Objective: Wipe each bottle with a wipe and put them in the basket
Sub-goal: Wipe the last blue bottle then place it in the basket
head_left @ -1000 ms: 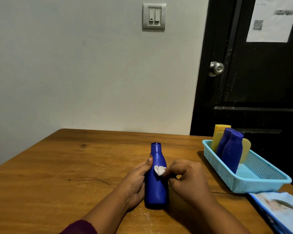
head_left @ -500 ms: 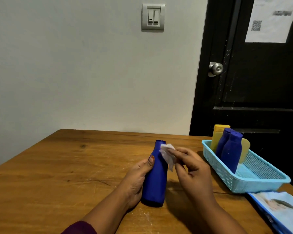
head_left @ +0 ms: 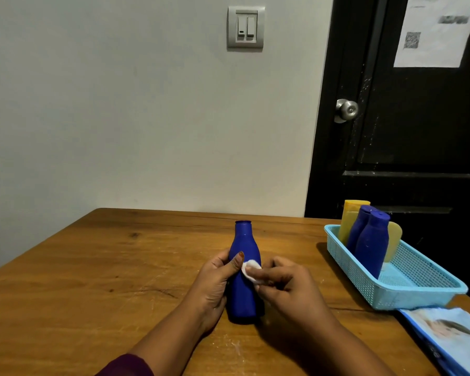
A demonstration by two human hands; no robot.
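A dark blue bottle [head_left: 244, 251] without a cap stands upright on the wooden table [head_left: 92, 280] in front of me. My left hand [head_left: 215, 283] grips its left side, thumb across the front. My right hand [head_left: 285, 286] pinches a small white wipe [head_left: 250, 270] and presses it against the bottle's middle. At the right, a light blue mesh basket [head_left: 418, 280] holds two blue bottles [head_left: 371, 245] and two yellow bottles [head_left: 350, 223] standing at its far end.
A pack of wipes [head_left: 451, 335] with a blue printed cover lies at the table's right front corner, just in front of the basket. A black door [head_left: 407, 131] stands behind the basket. The table's left half is bare wood.
My right hand has brought the wipe down from the bottle's neck to its middle. The bottle, tilted half a second ago, stands upright again. My left hand keeps its grip.
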